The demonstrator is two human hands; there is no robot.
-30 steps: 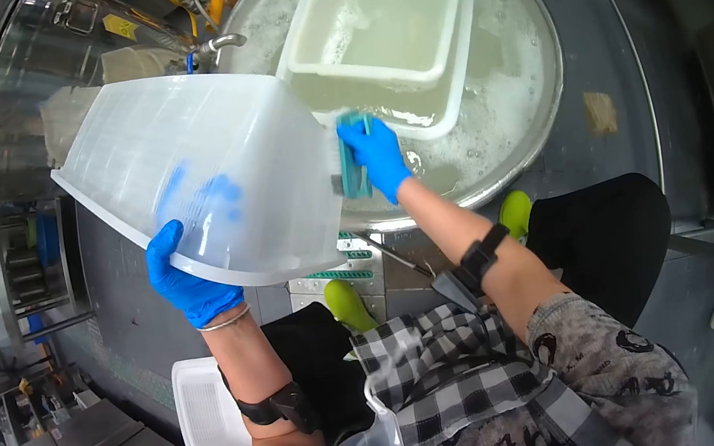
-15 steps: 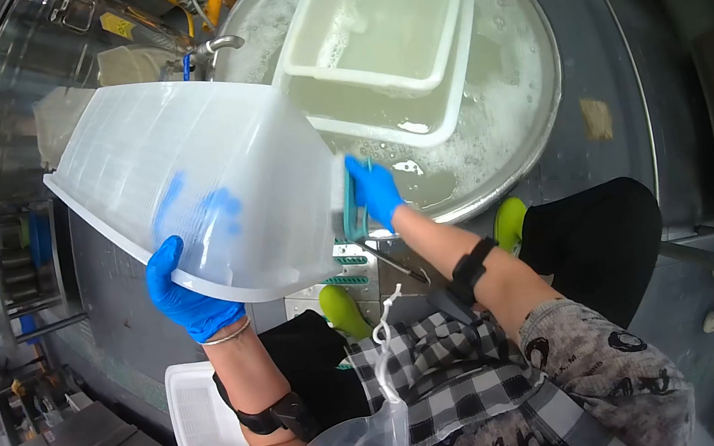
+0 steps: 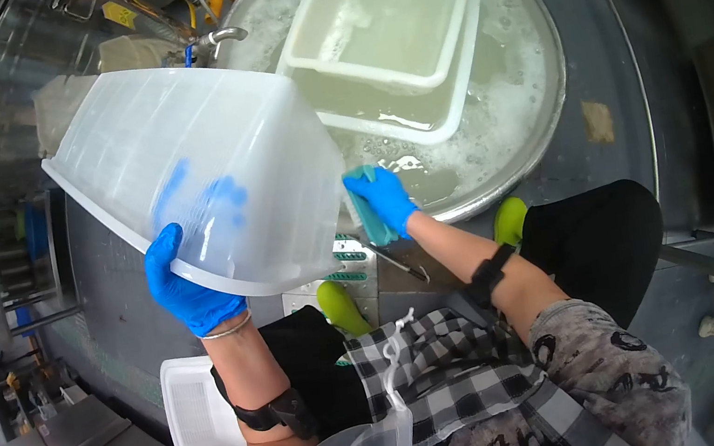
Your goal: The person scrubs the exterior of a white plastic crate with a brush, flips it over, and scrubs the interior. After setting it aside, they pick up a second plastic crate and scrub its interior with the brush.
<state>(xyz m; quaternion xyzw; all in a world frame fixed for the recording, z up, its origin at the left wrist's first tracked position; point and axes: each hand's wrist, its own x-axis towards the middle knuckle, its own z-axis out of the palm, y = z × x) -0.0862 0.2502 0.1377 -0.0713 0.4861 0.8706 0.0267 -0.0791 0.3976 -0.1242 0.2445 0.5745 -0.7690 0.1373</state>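
Fingers of the left hand point(image 3: 192, 284) are closing around the rim of a large translucent tub point(image 3: 206, 168), the thumb lying on the outside while the blue of the other gloved fingers is showing through the cloudy wall. The right hand point(image 3: 384, 199), also wearing a blue glove, is keeping its fingers wrapped around a teal brush point(image 3: 367, 214), whose pale bristles are facing the tub's base; whether they are touching it is hard to tell. The tub is hanging tilted on its side above the grey floor point(image 3: 120, 305), its base end turning toward a round metal vat point(image 3: 554, 86). Inside the vat, foamy water is surrounding two white containers, the upper container point(image 3: 380, 75) sitting askew over the lower container point(image 3: 445, 128) and holding cloudy water. A metal spout point(image 3: 226, 35) is reaching over the vat's edge. Beside the person's left leg, a white bin point(image 3: 197, 424) is resting on the floor, and lime-green shoes point(image 3: 342, 309) are showing below black trousers point(image 3: 603, 253).
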